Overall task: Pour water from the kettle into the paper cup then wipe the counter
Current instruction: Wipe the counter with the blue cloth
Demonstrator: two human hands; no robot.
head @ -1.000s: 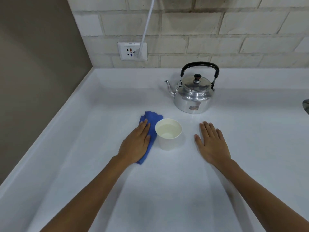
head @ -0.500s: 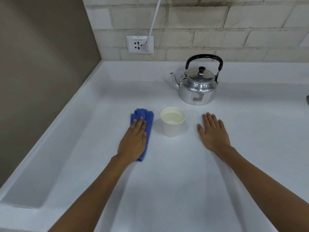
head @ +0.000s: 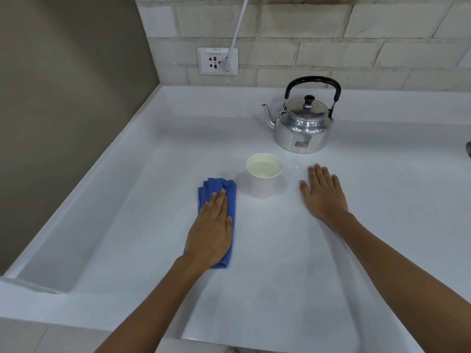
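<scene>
A white paper cup point(head: 263, 183) holding water stands upright in the middle of the white counter point(head: 280, 263). Behind it to the right sits a shiny metal kettle point(head: 302, 131) with a black handle, its spout pointing left. A folded blue cloth point(head: 220, 189) lies left of the cup. My left hand point(head: 211, 231) presses flat on the cloth and covers its near half. My right hand point(head: 322, 193) rests flat on the counter right of the cup, fingers slightly spread, holding nothing. Neither hand touches the cup or the kettle.
A brick-pattern wall point(head: 331, 34) runs behind the counter, with a socket plate point(head: 217, 61) and a white cable point(head: 237, 29) plugged in. A brown wall point(head: 63, 110) closes the left side. The counter has a raised lip on the left and back.
My left hand has slid the blue cloth leftward and toward me, away from the cup. The right hand, cup and kettle stay put while the view shifts.
</scene>
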